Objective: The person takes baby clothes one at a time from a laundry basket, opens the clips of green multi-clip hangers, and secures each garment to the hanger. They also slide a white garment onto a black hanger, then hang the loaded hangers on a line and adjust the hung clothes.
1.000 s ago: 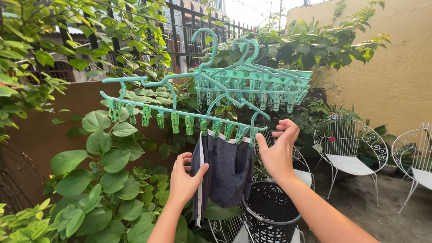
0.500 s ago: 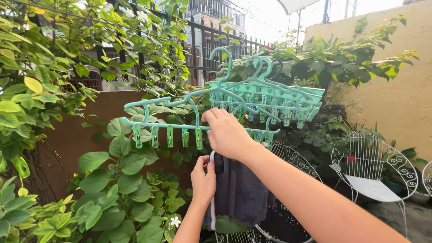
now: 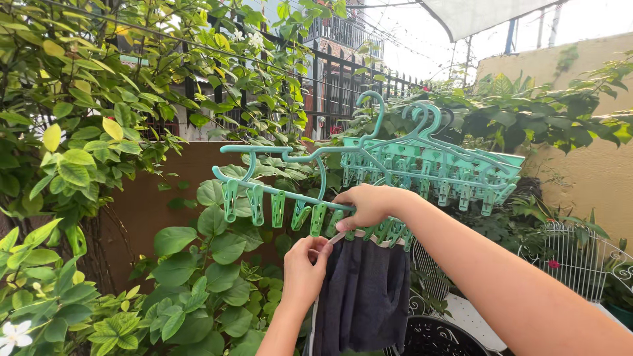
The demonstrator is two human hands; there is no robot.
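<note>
Left hand [image 3: 304, 269] raised, fingertips pinched, right hand [image 3: 366, 205] curled, forearm extended

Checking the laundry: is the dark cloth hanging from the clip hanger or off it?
Hanging: the dark cloth droops from the green clip hanger, its top edge at the clips, where both hands pinch it.

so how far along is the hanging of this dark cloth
Done: the dark cloth already hangs from clips under the green clip hanger. In hand: the right hand squeezes a clip while the left hand lifts the cloth's left corner. Left: that corner unclipped; other clips bare.
</note>
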